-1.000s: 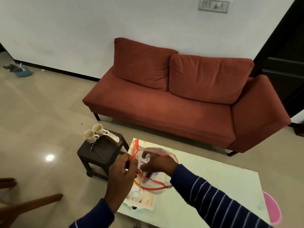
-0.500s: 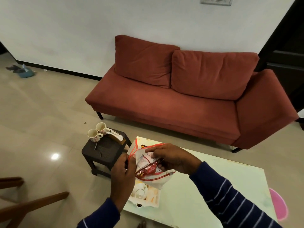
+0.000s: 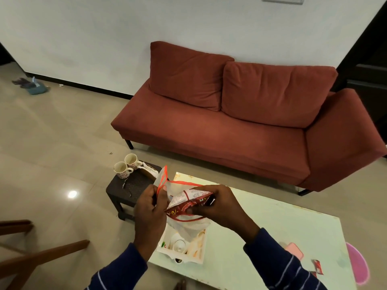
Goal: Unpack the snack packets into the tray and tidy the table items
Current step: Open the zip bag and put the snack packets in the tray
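Right hand (image 3: 217,206) gripping snack packet (image 3: 186,203)

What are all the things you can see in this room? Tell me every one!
sofa: 1, rust red, against the wall
stool: 1, dark brown, left of the table
cups: 2, white patterned, on the stool
table: 1, pale green, in front
tray: 1, white, on the table's left end
bag: 1, clear with red edging, over the tray
snack packet: 1, red and white, coming out of the bag
left hand: holds the bag's edge
right hand: holds the packet
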The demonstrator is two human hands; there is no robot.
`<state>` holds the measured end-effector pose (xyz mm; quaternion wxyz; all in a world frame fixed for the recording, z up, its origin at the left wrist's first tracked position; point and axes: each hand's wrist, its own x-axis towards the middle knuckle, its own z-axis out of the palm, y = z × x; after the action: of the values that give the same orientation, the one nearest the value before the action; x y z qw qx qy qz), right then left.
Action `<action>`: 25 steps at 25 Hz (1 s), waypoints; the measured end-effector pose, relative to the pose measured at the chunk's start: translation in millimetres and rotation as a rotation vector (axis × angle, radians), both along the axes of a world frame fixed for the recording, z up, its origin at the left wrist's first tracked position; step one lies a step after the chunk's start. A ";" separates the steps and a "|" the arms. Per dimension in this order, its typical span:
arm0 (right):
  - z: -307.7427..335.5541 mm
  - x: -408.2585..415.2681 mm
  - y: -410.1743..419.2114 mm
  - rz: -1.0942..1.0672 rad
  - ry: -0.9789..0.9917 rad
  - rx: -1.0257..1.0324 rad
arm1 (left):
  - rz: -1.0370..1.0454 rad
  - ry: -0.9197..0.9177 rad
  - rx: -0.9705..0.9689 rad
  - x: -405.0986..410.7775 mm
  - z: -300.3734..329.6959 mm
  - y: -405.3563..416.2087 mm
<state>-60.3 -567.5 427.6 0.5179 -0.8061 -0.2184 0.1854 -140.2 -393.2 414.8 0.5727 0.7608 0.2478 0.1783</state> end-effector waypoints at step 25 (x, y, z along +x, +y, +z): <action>-98.5 109.4 16.5 -0.571 0.685 0.279 | -0.194 0.183 0.011 -45.1 -67.8 6.6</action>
<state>49.0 -551.0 329.0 0.6939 -0.6489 0.1730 0.2600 -185.2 -386.6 347.1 0.5579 0.7975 0.2235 0.0532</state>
